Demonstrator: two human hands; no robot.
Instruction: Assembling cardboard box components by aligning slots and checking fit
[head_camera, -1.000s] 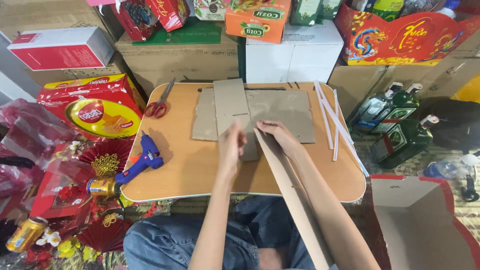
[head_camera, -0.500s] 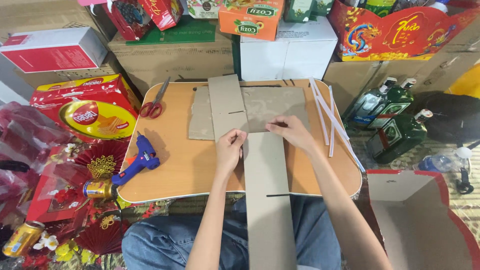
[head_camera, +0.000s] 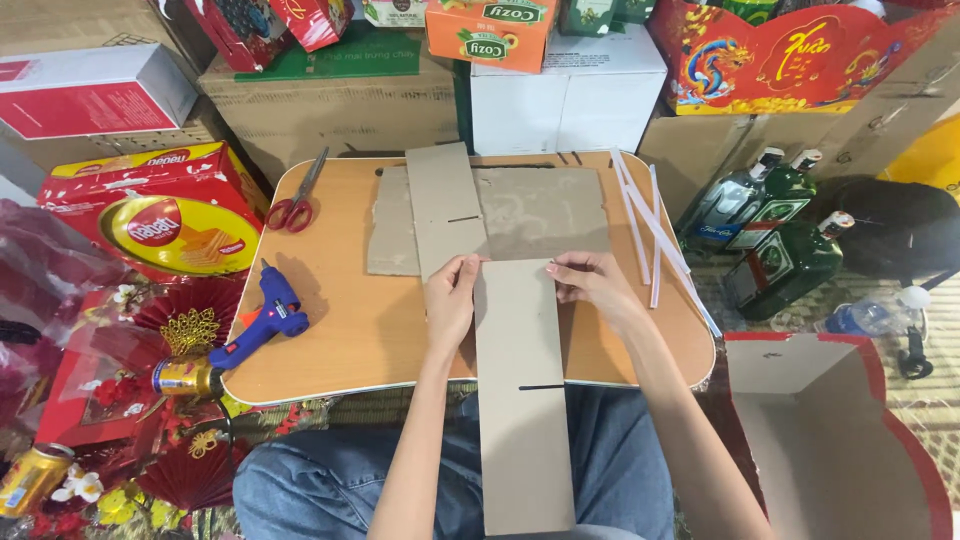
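**Slotted cardboard strips laid out, not yet joined**

Nearest the camera, a long brown cardboard strip with a short cut slot (head_camera: 522, 400) runs from the person's lap in blue jeans (head_camera: 330, 480) up onto the small wooden lap table with rounded corners (head_camera: 350, 330). The left hand (head_camera: 452, 300) pinches the strip's upper left edge, fingers closed on it; the right hand (head_camera: 592, 285) presses fingertips on its upper right corner, holding it flat rather than wrapped round it.

Just beyond lies a second slotted brown cardboard strip (head_camera: 445, 205), resting over a wide flat cardboard sheet (head_camera: 545, 210). The two strips look already cut and slotted, but their slots are not interlocked; fitting them together seems to be what remains.

Left of the hands sits a blue glue gun (head_camera: 262, 318), untouched, and farther off red-handled scissors (head_camera: 298, 200). On the right, clear glue sticks (head_camera: 655, 225) lie in a loose bundle. Cartons and green glass bottles (head_camera: 780, 265) crowd the far side.
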